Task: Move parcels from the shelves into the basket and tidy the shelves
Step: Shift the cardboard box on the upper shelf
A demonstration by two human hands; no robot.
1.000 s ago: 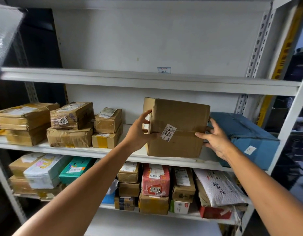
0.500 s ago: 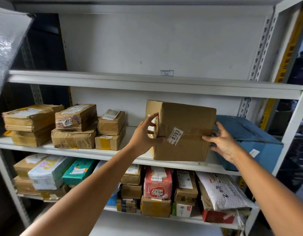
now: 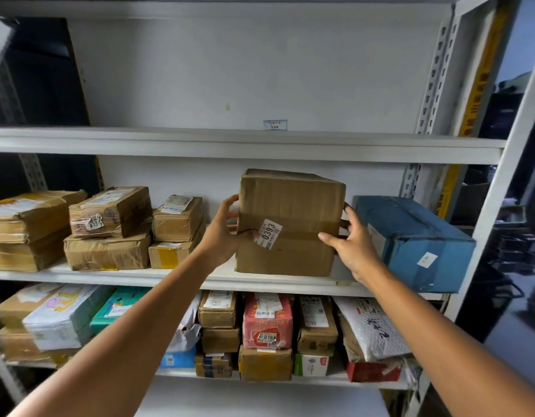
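Observation:
A brown cardboard box (image 3: 293, 212) with a white "0393" sticker stands on the middle shelf (image 3: 139, 273), between the stacked parcels and a blue box. My left hand (image 3: 222, 233) grips its left edge, thumb on the front face. My right hand (image 3: 350, 242) grips its right edge, fingers wrapped behind the side. No basket is in view.
A blue box (image 3: 410, 239) lies just right of my right hand. Several taped brown parcels (image 3: 109, 230) are stacked at the left of the same shelf. The lower shelf is packed with parcels, including a red one (image 3: 267, 323). The upper shelf (image 3: 245, 142) holds nothing visible.
The box has turned so its front faces me more squarely and sits slightly further left. My right hand has come round onto its right front edge.

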